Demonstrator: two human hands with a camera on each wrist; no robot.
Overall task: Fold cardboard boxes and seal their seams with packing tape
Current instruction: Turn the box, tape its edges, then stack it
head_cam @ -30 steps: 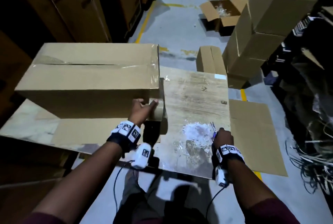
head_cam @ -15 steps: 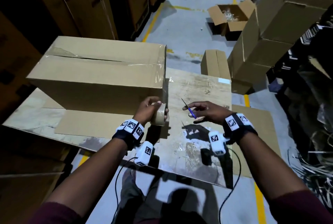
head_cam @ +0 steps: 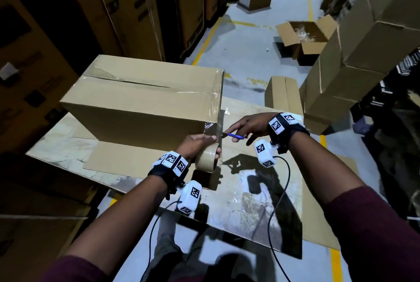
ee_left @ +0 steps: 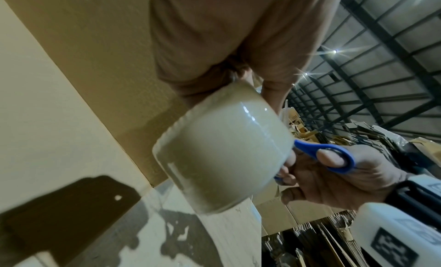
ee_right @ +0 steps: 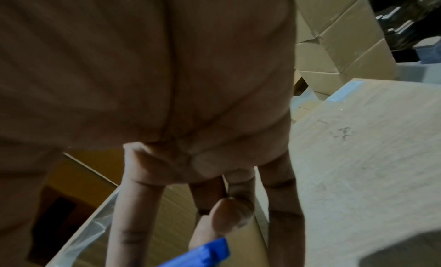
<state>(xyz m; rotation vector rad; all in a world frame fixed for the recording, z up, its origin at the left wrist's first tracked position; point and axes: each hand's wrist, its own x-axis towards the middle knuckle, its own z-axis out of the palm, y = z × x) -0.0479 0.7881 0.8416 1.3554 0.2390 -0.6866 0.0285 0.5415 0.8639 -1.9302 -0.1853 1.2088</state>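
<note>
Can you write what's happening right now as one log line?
left hand: grips beige packing tape roll | right hand: holds blue-handled scissors at tape | large brown cardboard box: on table

Head looks down; wrist views close (upward-tilted).

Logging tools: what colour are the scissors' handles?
Blue; the scissors show best in the left wrist view.

I stand in a warehouse. Tall stacks of brown cartons [head_cam: 127, 6] line the aisle on my left, and more stacked boxes [head_cam: 354, 59] rise past the far right corner of my work table [head_cam: 261, 193]. The grey concrete floor [head_cam: 247, 52] carries yellow lane lines [head_cam: 207, 39], with an open carton [head_cam: 303, 36] lying on it. Overhead runs a ribbed metal roof [ee_left: 372, 50] with lamps.
</note>
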